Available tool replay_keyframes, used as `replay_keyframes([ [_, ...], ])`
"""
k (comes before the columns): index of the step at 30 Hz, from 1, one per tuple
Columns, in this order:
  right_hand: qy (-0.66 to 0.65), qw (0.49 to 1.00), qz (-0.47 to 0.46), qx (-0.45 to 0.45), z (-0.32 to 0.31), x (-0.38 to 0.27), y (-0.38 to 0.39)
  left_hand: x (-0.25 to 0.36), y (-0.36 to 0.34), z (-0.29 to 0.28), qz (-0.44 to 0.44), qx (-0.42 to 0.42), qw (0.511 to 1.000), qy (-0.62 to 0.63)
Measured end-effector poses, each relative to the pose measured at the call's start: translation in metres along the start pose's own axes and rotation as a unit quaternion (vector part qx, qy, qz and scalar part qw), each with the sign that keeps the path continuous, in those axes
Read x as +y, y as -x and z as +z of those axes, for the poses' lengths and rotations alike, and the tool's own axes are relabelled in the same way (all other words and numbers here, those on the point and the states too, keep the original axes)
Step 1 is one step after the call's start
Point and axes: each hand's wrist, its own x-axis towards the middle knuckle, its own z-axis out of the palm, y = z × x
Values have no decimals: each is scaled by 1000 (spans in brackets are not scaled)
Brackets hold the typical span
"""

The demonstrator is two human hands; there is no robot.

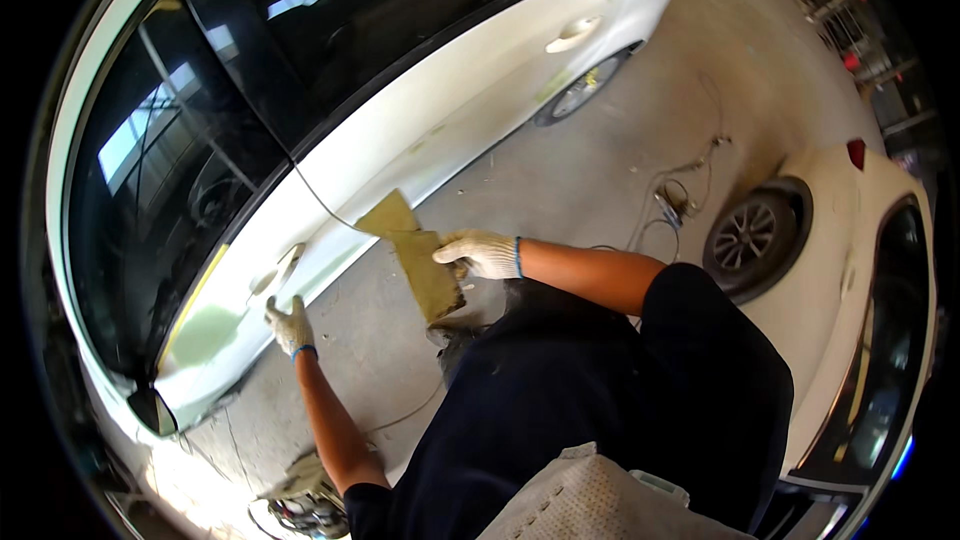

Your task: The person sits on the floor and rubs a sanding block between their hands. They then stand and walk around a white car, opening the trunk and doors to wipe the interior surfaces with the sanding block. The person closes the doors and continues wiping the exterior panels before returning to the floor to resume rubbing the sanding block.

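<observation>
My right hand point(475, 254), in a pale knit glove, is closed on a creased yellow-olive sheet point(420, 275), possibly abrasive paper, held out beside the white car's lower door point(350, 180). My gloved left hand point(290, 325) is just below the front door handle point(275, 275), thumb and fingers apart; I cannot tell whether it touches the panel. A pale green patch point(200, 338) marks the front door left of it, with a yellow strip point(205, 280) along the window's edge. A thin dark line crosses the door toward the sheet.
A second pale car point(820, 340) stands at my right, its wheel point(750, 240) nearby. Hoses point(670, 200) lie on the concrete floor point(520, 180) between the cars. Equipment point(300, 505) sits at the lower left; metal racks point(850, 30) stand at the far upper right.
</observation>
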Motion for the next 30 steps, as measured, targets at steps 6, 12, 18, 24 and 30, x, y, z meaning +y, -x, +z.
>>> replay_keyframes([
  [6,-99,963,-91,234,-9,59,119,-82,-86,23,42,-163,980,-109],
  [12,-148,919,-97,352,1,87,235,-13,-54,10,54,52,992,-104],
  [18,-93,936,-45,335,-45,87,251,-17,-117,37,133,-205,958,-149],
  [24,0,967,46,252,-85,95,230,-51,-53,17,67,-68,982,-162],
  [30,30,976,87,196,-65,67,176,-108,113,-37,36,-95,982,-161],
])
